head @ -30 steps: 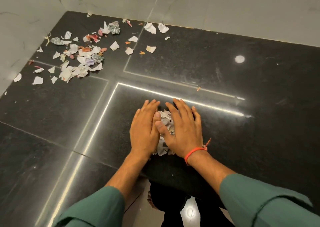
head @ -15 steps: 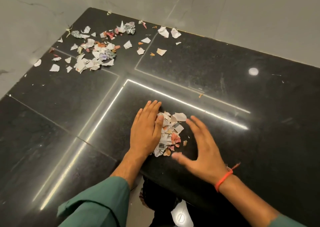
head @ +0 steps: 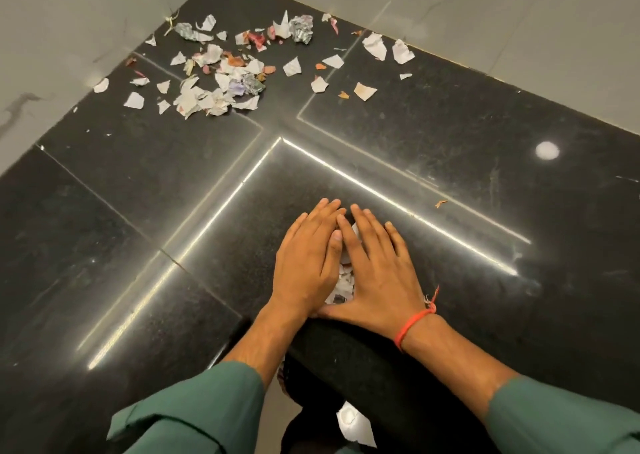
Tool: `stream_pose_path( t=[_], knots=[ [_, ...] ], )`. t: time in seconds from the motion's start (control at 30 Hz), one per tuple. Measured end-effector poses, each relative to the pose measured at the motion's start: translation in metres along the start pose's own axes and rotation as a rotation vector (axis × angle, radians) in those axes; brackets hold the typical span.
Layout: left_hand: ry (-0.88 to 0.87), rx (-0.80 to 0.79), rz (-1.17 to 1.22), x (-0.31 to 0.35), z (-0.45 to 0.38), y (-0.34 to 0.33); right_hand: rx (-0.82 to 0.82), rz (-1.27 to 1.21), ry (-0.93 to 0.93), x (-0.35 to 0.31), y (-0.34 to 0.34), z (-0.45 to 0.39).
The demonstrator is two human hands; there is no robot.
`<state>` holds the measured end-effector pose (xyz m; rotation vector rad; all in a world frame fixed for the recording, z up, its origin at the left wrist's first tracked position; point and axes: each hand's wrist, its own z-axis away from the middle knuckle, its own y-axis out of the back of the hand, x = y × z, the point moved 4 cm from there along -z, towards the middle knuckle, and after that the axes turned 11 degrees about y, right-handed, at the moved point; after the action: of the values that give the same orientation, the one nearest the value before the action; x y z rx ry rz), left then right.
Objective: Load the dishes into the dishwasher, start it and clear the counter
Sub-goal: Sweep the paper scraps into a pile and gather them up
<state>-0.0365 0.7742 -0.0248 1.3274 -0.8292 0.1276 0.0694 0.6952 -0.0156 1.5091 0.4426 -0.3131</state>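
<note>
My left hand (head: 304, 263) and my right hand (head: 377, 270) lie side by side on the black table (head: 450, 162), close to its front edge. My fingers (head: 325, 211) are straight and flat, and the tips of both hands nearly meet at the top. Under them sits a small heap of torn paper bits (head: 344, 285). I can only see a little of it in the gap between my palms. I think I have my hands like two walls so the bits stay together and do not slide away. I am not pinching anything; my fingers just press down and hem the heap in. The heap sits right by the front edge, so I guess I mean to pull it over that edge. Down there, below the table, a white thing (head: 353, 422) shows, maybe a bag or more paper, but I cannot tell. A much bigger mess of paper scraps (head: 221, 72) lies in the far left corner of the table, by the gray wall (head: 69, 20), well apart from my hands. A few loose scraps lie along the back edge too. So the table is not clean yet. I see no dishes and no dishwasher here.
</note>
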Motion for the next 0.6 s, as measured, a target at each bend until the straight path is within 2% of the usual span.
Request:
stream_pose_path(
  t=[0.23,0.37,0.5,0.6],
  knots=[
    [0.016,-0.022,0.04,0.001,0.001,0.002,-0.003,0.01,0.018,0.0,0.002,0.001],
    [0.046,-0.015,0.15,0.002,0.004,0.004,0.029,0.014,-0.002,0.0,0.001,0.001],
    [0.132,0.0,0.314,0.001,0.005,0.012,0.039,0.021,0.008,0.002,-0.001,0.001],
    [0.207,-0.063,0.28,0.003,0.01,0.01,0.052,0.023,0.009,0.004,-0.003,0.001]
  ],
)
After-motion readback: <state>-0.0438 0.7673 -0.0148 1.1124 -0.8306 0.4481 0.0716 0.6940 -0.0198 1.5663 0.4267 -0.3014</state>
